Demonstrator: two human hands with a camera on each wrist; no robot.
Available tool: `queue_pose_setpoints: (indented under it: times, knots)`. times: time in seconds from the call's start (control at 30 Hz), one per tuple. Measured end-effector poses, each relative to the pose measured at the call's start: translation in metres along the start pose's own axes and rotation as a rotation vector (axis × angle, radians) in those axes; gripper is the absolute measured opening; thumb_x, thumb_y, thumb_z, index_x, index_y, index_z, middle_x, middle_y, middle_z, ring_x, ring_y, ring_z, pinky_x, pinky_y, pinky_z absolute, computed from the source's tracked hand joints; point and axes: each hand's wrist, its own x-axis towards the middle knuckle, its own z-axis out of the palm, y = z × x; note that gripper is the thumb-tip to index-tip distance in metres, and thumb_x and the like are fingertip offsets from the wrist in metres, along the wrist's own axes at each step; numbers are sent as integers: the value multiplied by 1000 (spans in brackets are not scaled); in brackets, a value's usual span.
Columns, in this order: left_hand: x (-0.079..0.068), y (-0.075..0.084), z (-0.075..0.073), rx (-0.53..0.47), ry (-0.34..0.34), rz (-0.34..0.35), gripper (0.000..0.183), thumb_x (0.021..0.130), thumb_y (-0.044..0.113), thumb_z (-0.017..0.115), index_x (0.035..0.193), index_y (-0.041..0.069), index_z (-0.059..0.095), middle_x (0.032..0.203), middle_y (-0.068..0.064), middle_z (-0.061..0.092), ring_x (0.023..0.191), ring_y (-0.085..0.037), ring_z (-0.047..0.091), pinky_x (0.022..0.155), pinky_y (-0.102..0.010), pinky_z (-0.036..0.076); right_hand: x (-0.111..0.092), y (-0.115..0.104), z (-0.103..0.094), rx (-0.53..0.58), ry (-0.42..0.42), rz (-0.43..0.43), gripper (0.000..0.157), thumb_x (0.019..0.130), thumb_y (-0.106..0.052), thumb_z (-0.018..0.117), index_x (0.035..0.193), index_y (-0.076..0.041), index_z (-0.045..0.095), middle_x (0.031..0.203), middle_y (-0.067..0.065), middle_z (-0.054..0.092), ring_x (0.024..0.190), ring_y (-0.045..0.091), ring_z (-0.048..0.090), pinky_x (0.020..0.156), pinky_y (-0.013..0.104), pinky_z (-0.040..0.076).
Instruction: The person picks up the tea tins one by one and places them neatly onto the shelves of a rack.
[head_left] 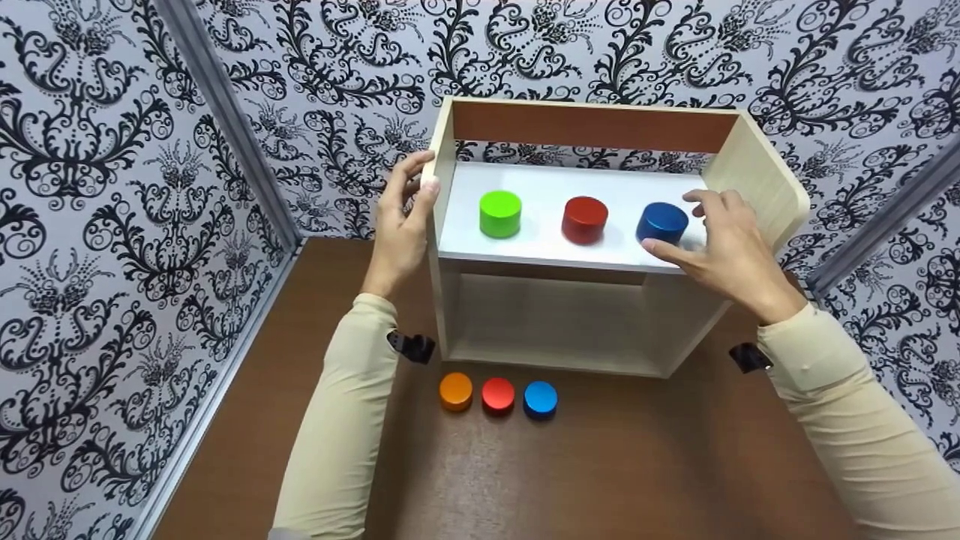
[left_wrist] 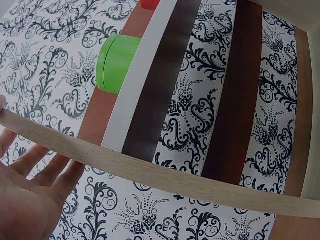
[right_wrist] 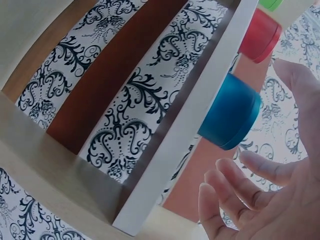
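Note:
On the white upper board (head_left: 540, 180) of a small wooden shelf unit stand a green cylinder (head_left: 500, 214), a red cylinder (head_left: 584, 220) and a dark blue cylinder (head_left: 663, 223). My left hand (head_left: 403, 225) grips the front edge of the left side panel (left_wrist: 135, 167), with the thumb at the edge and fingers along its outer face. Spread around the blue cylinder (right_wrist: 231, 112) is my right hand (head_left: 724, 244), its thumb near the front and its fingers to the right. In the right wrist view a gap shows between the fingers (right_wrist: 240, 185) and the cylinder.
Before the shelf unit, an orange cylinder (head_left: 456, 391), a lighter red one (head_left: 498, 395) and a bright blue one (head_left: 540, 399) stand in a row on the brown table (head_left: 600, 472). Patterned walls (head_left: 360, 67) enclose the back and sides. The unit's lower compartment (head_left: 551, 319) is open-fronted.

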Motion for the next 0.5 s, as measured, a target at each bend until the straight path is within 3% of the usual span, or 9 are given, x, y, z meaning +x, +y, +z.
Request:
queue_pose_setpoints:
  times: [0.13,0.37,0.5]
  knots:
    - [0,-1,0,1,-1,-1,40,103,18,52,140,2,52,133,-24,57,113,-38,57,94,-49,51,-7,-5,0,-16,50,-32,86,84,-52,79,142,3,46,121,28,46,106,42,42,85,57,38]
    - [1,-2,1,-43,-5,1,39,103,14,51,140,1,51,131,-28,55,113,-46,54,94,-58,48,-21,-14,2,-13,160,-154,68,83,-38,84,130,1,56,110,24,53,93,35,47,72,40,32]
    - [1,-2,0,-46,-7,-5,39,103,15,51,140,1,51,131,-28,55,113,-46,53,94,-58,48,-30,-21,5,10,196,-204,61,81,-32,86,125,1,60,107,23,56,96,36,51,75,41,35]
